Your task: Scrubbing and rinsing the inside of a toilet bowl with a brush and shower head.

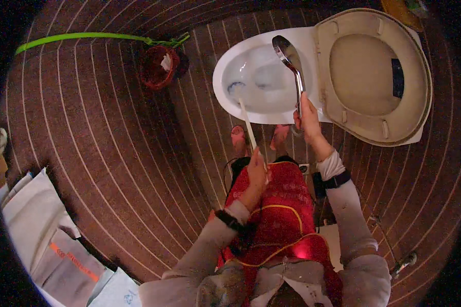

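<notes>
My left hand [256, 170] grips the handle of a white toilet brush [247, 122], whose blue-tinged bristle head [236, 87] is inside the toilet bowl [219, 78]. Held up in my right hand [310, 118] is a chrome handheld shower head [294, 63], its head above the bowl's right part. Some water shows at the bottom of the bowl. The seat and lid [359, 30] are raised at the bowl's right; a dark patch [398, 78] shows within the seat opening. No spray from the shower head can be made out.
A red waste bin [150, 82] with white paper [166, 62] inside stands at upper left, a bright green strip-like handle [88, 36] beside it. Packages and bags [38, 222] lie at lower left. A metal tap-like fitting [405, 264] is at lower right. My red apron [278, 218] hangs before me.
</notes>
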`<state>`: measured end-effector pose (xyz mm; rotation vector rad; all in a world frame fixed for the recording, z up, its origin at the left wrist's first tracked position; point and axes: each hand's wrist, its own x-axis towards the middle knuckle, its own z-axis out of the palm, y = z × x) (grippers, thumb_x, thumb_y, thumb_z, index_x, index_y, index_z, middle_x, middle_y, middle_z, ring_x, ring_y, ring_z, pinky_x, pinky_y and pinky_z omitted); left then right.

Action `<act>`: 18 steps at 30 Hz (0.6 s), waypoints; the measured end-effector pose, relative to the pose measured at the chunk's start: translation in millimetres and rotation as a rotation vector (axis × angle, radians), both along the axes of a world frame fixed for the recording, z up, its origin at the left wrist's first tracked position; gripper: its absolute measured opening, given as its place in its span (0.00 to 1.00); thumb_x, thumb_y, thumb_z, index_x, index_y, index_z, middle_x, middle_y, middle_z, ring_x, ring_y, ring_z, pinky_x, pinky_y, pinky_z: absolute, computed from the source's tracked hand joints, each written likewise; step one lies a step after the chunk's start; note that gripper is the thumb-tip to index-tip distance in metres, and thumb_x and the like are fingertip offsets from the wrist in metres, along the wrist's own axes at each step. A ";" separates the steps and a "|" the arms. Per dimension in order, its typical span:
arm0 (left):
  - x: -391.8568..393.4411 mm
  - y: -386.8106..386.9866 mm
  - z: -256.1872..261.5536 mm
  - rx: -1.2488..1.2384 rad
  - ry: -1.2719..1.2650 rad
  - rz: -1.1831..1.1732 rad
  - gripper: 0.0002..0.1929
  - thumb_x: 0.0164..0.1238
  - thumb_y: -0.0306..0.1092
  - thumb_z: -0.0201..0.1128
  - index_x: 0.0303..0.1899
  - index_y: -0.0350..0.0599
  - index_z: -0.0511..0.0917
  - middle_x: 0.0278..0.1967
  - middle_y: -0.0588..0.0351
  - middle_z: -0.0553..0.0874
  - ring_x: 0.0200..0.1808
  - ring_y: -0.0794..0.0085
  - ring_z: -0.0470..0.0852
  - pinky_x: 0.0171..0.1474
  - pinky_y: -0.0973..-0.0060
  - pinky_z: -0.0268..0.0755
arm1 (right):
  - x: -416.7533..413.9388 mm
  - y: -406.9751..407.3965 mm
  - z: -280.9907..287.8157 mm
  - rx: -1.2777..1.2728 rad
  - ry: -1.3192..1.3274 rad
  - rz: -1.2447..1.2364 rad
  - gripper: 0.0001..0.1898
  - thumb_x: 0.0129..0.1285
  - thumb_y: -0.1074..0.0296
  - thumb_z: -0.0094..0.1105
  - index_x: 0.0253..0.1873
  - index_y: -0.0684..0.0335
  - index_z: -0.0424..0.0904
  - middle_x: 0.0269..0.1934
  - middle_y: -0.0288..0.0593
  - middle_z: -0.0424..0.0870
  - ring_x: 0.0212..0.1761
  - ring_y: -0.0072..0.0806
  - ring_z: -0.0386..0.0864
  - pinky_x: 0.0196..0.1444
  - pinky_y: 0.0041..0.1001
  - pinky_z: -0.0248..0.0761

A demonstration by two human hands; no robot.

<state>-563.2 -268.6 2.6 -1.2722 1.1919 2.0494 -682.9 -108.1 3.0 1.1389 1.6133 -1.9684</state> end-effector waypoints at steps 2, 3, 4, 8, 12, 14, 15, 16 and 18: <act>-14.3 8.2 25.6 0.066 -0.135 0.101 0.20 0.67 0.36 0.43 0.60 0.49 0.58 0.17 0.61 0.71 0.09 0.80 0.62 0.10 0.82 0.55 | -2.0 -9.2 8.7 -0.026 -0.026 -0.039 0.22 0.58 0.41 0.43 0.26 0.56 0.65 0.14 0.31 0.64 0.12 0.16 0.62 0.13 0.17 0.55; -29.1 14.0 25.2 0.034 -0.116 0.107 0.20 0.67 0.36 0.44 0.60 0.49 0.57 0.17 0.60 0.71 0.09 0.80 0.63 0.10 0.82 0.55 | -1.6 -13.8 11.5 -0.039 -0.038 -0.052 0.22 0.58 0.42 0.44 0.26 0.56 0.65 0.14 0.31 0.64 0.12 0.16 0.62 0.13 0.17 0.55; -48.1 21.0 19.1 -0.015 -0.077 0.102 0.21 0.67 0.36 0.44 0.60 0.49 0.57 0.17 0.60 0.71 0.09 0.80 0.63 0.10 0.81 0.56 | -3.7 -17.1 12.8 -0.013 -0.015 -0.053 0.21 0.59 0.42 0.44 0.26 0.56 0.65 0.14 0.31 0.64 0.12 0.16 0.61 0.13 0.18 0.55; -97.2 33.2 -9.5 -0.045 0.020 -0.025 0.21 0.67 0.36 0.44 0.61 0.50 0.56 0.17 0.60 0.71 0.10 0.79 0.63 0.10 0.80 0.57 | 2.5 -24.8 -6.4 0.092 0.086 -0.128 0.20 0.60 0.45 0.43 0.27 0.56 0.64 0.14 0.30 0.63 0.12 0.14 0.59 0.12 0.16 0.52; -41.7 16.0 -37.0 -0.161 0.071 -0.039 0.21 0.67 0.35 0.44 0.61 0.50 0.56 0.16 0.61 0.69 0.10 0.79 0.63 0.11 0.79 0.57 | 0.3 -33.6 -13.4 0.177 0.116 -0.213 0.18 0.62 0.47 0.42 0.27 0.56 0.62 0.15 0.30 0.63 0.12 0.13 0.57 0.12 0.15 0.51; -7.5 17.8 -0.9 -0.061 -0.017 -0.009 0.21 0.67 0.35 0.44 0.61 0.49 0.57 0.17 0.62 0.69 0.11 0.80 0.63 0.12 0.80 0.57 | 5.0 -22.2 -22.0 0.184 0.133 -0.217 0.18 0.62 0.48 0.43 0.27 0.57 0.62 0.16 0.30 0.63 0.12 0.14 0.58 0.13 0.15 0.51; 1.6 16.5 12.5 -0.020 -0.065 0.015 0.21 0.67 0.35 0.44 0.61 0.49 0.57 0.17 0.63 0.69 0.11 0.81 0.63 0.12 0.81 0.58 | 6.8 -23.3 -21.3 0.179 0.139 -0.210 0.18 0.61 0.48 0.44 0.27 0.57 0.62 0.16 0.30 0.63 0.13 0.14 0.58 0.14 0.15 0.51; -2.3 19.3 14.7 -0.005 -0.060 0.049 0.21 0.67 0.35 0.44 0.60 0.49 0.57 0.17 0.63 0.68 0.11 0.81 0.63 0.12 0.81 0.57 | 7.6 -24.7 -21.9 0.172 0.147 -0.211 0.18 0.61 0.49 0.45 0.28 0.57 0.62 0.16 0.30 0.63 0.14 0.14 0.58 0.14 0.16 0.52; -21.8 27.0 10.0 0.022 -0.040 0.120 0.20 0.67 0.35 0.44 0.60 0.49 0.57 0.17 0.63 0.68 0.11 0.81 0.62 0.12 0.81 0.57 | 4.8 -33.6 -20.5 0.153 0.173 -0.212 0.17 0.60 0.51 0.47 0.29 0.59 0.64 0.17 0.29 0.63 0.15 0.14 0.59 0.16 0.17 0.53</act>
